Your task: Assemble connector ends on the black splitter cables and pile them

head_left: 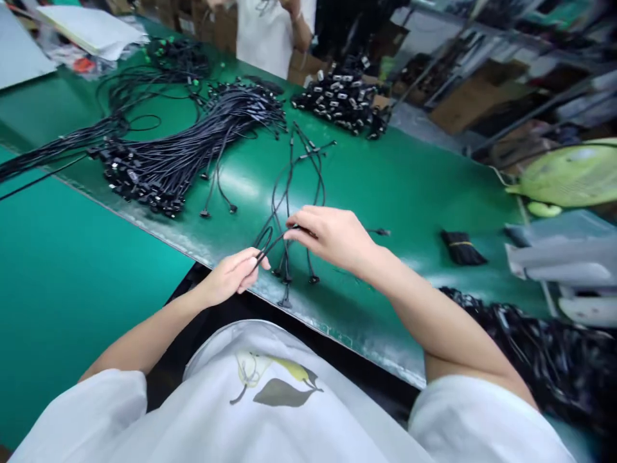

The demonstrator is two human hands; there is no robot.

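A black cable (pixel 273 244) runs between my two hands above the front edge of the green table. My left hand (pixel 234 273) is closed around its looped part. The fingers of my right hand (pixel 328 235) pinch the same cable a little further right. A connector end (pixel 382 232) pokes out beyond my right hand; whether it belongs to the held cable I cannot tell. Just behind and beneath my hands lie several loose black cables (pixel 289 173), crossing each other, with plugs (pixel 285 301) toward the table edge.
A thick bundle of black cables (pixel 193 151) spreads at the left. A pile of connectors (pixel 342 96) sits at the back, near a person in white (pixel 265 38). To the right are a banded black bundle (pixel 463 248), more dark cables (pixel 525 347) and a yellow-green fan (pixel 573 173).
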